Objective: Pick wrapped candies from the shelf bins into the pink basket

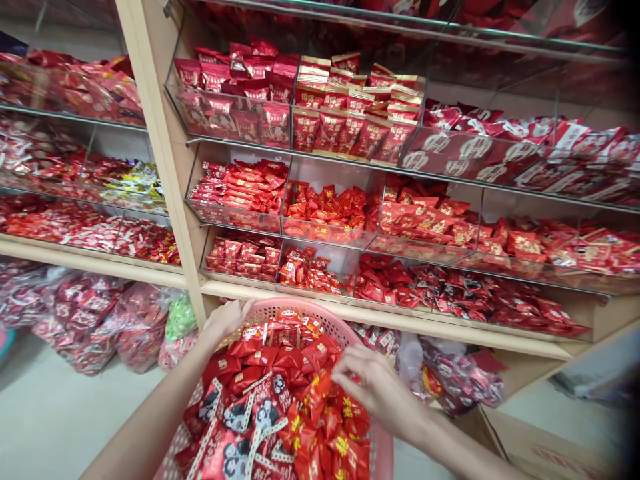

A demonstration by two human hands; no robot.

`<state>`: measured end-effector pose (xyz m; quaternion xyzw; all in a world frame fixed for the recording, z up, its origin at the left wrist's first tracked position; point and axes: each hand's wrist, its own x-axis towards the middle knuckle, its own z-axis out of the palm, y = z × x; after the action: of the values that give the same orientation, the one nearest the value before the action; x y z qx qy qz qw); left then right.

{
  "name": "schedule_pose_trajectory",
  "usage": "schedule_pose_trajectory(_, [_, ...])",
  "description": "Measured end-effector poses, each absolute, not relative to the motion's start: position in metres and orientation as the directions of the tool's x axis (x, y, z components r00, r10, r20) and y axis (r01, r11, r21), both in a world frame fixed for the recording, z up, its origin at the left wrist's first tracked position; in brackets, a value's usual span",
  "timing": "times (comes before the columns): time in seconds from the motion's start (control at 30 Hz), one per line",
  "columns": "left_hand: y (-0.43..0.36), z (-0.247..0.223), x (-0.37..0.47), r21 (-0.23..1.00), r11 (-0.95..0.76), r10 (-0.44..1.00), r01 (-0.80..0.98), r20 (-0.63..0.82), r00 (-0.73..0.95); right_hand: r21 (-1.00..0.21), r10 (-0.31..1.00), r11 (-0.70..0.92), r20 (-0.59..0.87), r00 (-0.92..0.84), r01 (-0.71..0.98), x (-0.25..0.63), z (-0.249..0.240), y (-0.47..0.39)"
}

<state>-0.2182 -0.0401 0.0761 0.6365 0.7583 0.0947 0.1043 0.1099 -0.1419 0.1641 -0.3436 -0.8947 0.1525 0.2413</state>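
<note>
A pink plastic basket full of wrapped sweets is in front of me. My left hand is closed on its far left rim. Over the right side of the basket is my right hand, its fingers loosely bent and somewhat apart, with nothing visible between them. Just below those fingers lie red packets with yellow print. Red and black packets with white dotted edges fill the near middle, and plain red packets lie behind them. The right fingertips are at the packets; I cannot tell whether they touch.
Wooden shelves with clear-fronted bins of red packets rise ahead, their lowest ledge just beyond the basket. Bulging plastic bags stand on the floor at left, others at right. A cardboard box is at lower right.
</note>
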Motion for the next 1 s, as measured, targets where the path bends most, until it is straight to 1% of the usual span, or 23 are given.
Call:
schedule_pose_trajectory(0.1, [-0.041, 0.078, -0.218, 0.264, 0.178, 0.984, 0.948, -0.049, -0.172, -0.522, 0.745, 0.636, 0.224, -0.628, 0.568, 0.117, 0.139, -0.159])
schedule_pose_trajectory(0.23, [-0.042, 0.080, -0.217, 0.237, 0.169, 0.985, 0.957, -0.066, -0.157, -0.566, 0.797, 0.573, 0.215, -0.565, 0.593, 0.126, 0.126, -0.167])
schedule_pose_trajectory(0.37, [-0.042, 0.079, -0.218, 0.254, 0.162, 0.986, 0.954, -0.065, -0.150, -0.589, 0.827, 0.529, 0.196, -0.527, 0.610, 0.128, 0.118, -0.171])
schedule_pose_trajectory(0.47, [-0.042, 0.079, -0.218, 0.257, 0.150, 0.988, 0.955, -0.069, -0.136, -0.564, 0.830, 0.520, 0.159, -0.534, 0.641, 0.125, 0.112, -0.174])
schedule_pose_trajectory(0.63, [-0.043, 0.080, -0.218, 0.280, 0.182, 0.983, 0.943, -0.053, -0.174, -0.449, 0.811, 0.536, 0.037, -0.584, 0.715, 0.122, 0.108, -0.178])
schedule_pose_trajectory(0.7, [-0.042, 0.078, -0.219, 0.286, 0.177, 0.984, 0.942, -0.044, -0.171, -0.423, 0.803, 0.549, 0.028, -0.595, 0.721, 0.123, 0.113, -0.176])
schedule_pose_trajectory(0.77, [-0.040, 0.073, -0.221, 0.287, 0.170, 0.985, 0.943, -0.037, -0.167, -0.396, 0.798, 0.573, 0.068, -0.599, 0.718, 0.125, 0.124, -0.172])
schedule_pose_trajectory(0.83, [-0.038, 0.069, -0.223, 0.288, 0.163, 0.987, 0.944, -0.036, -0.159, -0.356, 0.785, 0.609, 0.143, -0.603, 0.709, 0.124, 0.142, -0.162])
schedule_pose_trajectory(0.9, [-0.036, 0.066, -0.224, 0.291, 0.159, 0.987, 0.943, -0.030, -0.158, -0.307, 0.758, 0.652, 0.237, -0.607, 0.694, 0.121, 0.167, -0.146])
schedule_pose_trajectory(1.0, [-0.037, 0.066, -0.225, 0.299, 0.156, 0.987, 0.941, -0.013, -0.160, -0.206, 0.688, 0.708, 0.420, -0.592, 0.676, 0.111, 0.214, -0.110])
